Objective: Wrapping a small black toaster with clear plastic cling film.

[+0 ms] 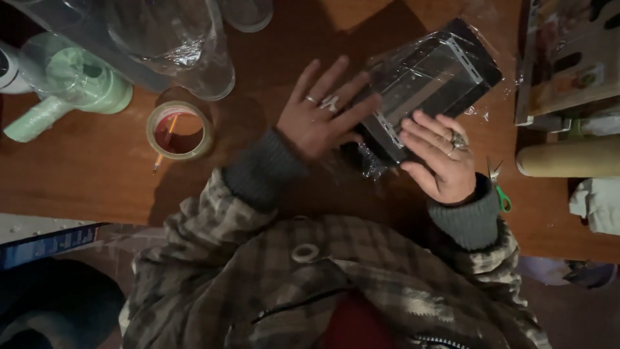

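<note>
A dark rectangular box (429,81) wrapped in clear plastic film lies tilted on the brown wooden table (97,174). My left hand (320,113), with rings on two fingers, lies flat with fingers spread against the box's near left side. My right hand (439,158), also ringed, presses its fingers on the box's near corner, where the film bunches up. Both sleeves are grey knit cuffs under a plaid jacket.
A roll of clear tape (179,130) lies left of my hands with a pencil (163,147) through it. A green spool (71,87) and clear plastic rolls (174,45) stand at far left. Green-handled scissors (500,190), a cardboard tube (568,156) and printed cardboard (568,55) sit at right.
</note>
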